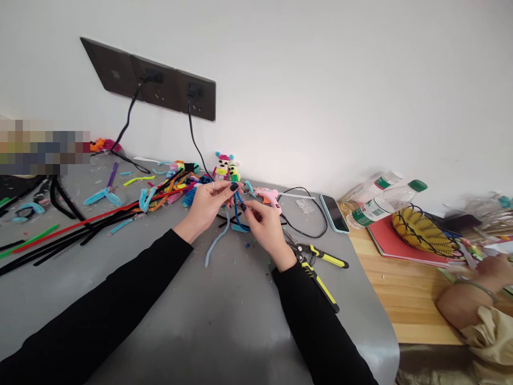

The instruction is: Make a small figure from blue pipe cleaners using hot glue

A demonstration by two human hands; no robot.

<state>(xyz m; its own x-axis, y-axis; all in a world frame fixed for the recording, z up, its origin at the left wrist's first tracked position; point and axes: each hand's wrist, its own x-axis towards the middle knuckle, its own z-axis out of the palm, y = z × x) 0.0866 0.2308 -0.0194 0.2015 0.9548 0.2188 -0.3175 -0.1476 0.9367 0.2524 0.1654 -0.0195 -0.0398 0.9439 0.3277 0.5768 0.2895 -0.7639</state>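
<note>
Between my two hands runs a blue pipe cleaner [236, 214], bent into a narrow loop. My left hand [206, 203] pinches its upper part between thumb and finger. From the right, my right hand [266, 224] grips the same piece lower down with its fingertips. A light blue pipe cleaner [216, 243] curves on the grey table just below the hands. Behind them stand two small fuzzy figures [223, 168], and a pink glue gun [269, 198] lies beyond my right hand. Yellow-and-black pliers [320, 262] rest beside my right wrist, handles apart.
Many pipe cleaners [100, 216] in black, red and other colours spread over the left. A phone [334, 213] lies near the grey table's [192, 331] right edge. On the wooden table beyond are bottles [387, 203], a yellow basket-like object [420, 231] and another person's arm [460, 299].
</note>
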